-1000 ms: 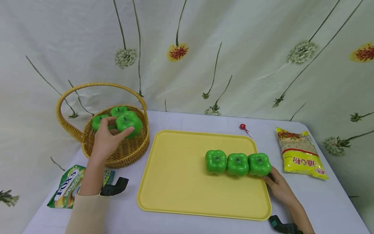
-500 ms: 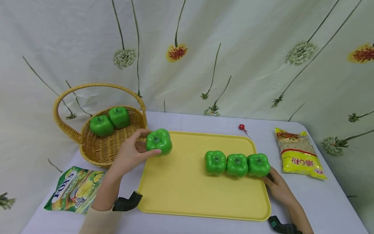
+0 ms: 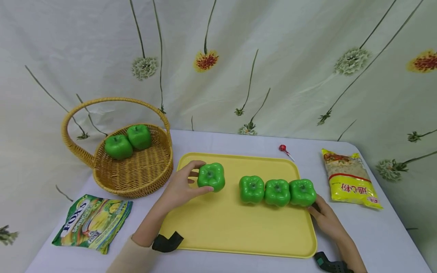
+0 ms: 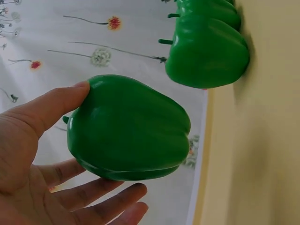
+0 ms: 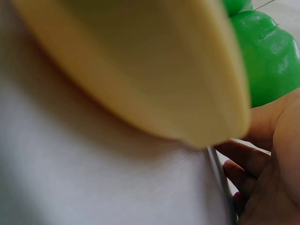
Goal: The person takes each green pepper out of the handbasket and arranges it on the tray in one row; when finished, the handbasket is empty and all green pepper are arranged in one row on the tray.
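My left hand (image 3: 183,184) holds a green bell pepper (image 3: 211,177) between thumb and fingers over the left-middle of a yellow tray (image 3: 205,223). In the left wrist view, the same pepper (image 4: 129,129) hangs clear of the tray, its stem toward the palm. Three more green bell peppers (image 3: 277,192) sit in a row on the tray's right half. My right hand (image 3: 327,220) grips the tray's right rim beside the end pepper (image 3: 302,192); the right wrist view has its thumb at the rim (image 5: 241,108) and the other fingers outside it.
A wicker basket (image 3: 150,182) with a tall handle stands at the back left, holding two green bell peppers (image 3: 118,146). A green FOXS packet (image 3: 92,223) lies in front of it. Behind the tray is a red lollipop (image 3: 282,148); a yellow food bag (image 3: 351,180) lies right.
My left hand has lifted the pepper out of the basket and carried it right, over the tray. The right hand has stayed at the tray's rim.
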`<state>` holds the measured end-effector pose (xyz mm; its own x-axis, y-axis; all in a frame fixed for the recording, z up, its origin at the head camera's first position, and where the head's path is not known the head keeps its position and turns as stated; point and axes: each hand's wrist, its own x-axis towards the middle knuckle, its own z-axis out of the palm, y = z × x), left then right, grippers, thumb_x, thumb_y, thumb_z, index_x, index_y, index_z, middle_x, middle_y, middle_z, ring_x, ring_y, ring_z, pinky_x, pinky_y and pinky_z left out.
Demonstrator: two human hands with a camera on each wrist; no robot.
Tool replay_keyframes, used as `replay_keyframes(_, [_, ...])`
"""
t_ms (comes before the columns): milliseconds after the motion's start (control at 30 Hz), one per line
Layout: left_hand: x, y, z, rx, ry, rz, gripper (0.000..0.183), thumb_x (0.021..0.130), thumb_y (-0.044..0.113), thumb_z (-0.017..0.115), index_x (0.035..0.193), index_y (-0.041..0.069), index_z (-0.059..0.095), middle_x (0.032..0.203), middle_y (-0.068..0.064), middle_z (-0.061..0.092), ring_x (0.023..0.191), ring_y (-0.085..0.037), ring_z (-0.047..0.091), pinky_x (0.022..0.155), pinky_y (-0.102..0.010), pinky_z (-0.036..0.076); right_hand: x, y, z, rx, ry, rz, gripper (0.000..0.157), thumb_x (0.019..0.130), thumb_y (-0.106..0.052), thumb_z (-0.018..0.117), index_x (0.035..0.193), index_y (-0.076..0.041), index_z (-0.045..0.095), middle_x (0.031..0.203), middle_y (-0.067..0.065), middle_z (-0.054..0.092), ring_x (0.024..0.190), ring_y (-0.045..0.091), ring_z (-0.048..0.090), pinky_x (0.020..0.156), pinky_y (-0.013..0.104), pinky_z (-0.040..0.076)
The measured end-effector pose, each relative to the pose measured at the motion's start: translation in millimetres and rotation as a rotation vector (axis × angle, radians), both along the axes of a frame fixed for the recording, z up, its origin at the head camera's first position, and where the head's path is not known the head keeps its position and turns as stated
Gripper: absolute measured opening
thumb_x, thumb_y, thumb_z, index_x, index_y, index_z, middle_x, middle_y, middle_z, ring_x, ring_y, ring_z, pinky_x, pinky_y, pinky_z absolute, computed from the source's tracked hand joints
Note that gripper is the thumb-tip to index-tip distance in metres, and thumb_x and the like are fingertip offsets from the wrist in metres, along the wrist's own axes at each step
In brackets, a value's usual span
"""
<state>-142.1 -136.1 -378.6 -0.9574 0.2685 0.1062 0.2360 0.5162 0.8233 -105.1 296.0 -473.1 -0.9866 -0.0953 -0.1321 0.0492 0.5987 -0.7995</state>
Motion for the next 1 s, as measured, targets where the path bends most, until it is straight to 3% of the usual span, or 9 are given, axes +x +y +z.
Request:
replay_keyframes(133, [-1.5,10,-9.0,0.01,-0.014,-0.026,0.068,0.077,0.029,0.084,0.134,0.011,0.052,0.131,-0.009,0.058,0.114,-0.028,0.058,0.092,-0.048,0.052,1.1,1,-1.3,0.003,0.025,0.004,0.057,0.101,-0.005,0.047,0.15,0.01,0.022,0.152,0.036,0.022,0.141,0.055,0.018,0.11,0.07,0.019])
replay_keyframes(700, [-5.3,28,-39.7,-0.036,-0.118,-0.017,0.066,0.074,0.029,0.087,0.129,0.013,0.055,0.125,-0.005,0.062,0.103,-0.023,0.064,0.088,-0.042,0.053,1.7,1,-1.3,0.002,0.061,0.016,0.054,0.1,-0.002,0.047,0.148,0.012,0.026,0.15,0.037,0.025,0.139,0.056,0.02,0.109,0.071,0.021])
replay_keyframes(1000, [-5.2,31,-42.9,-0.033,-0.125,-0.032,0.069,0.075,0.03,0.086,0.132,0.011,0.052,0.127,-0.006,0.06,0.104,-0.024,0.064,0.089,-0.042,0.054,1.0,1,-1.5,0.002,0.039,0.013,0.056,0.101,-0.004,0.047,0.149,0.011,0.022,0.151,0.037,0.024,0.14,0.056,0.02,0.109,0.07,0.021])
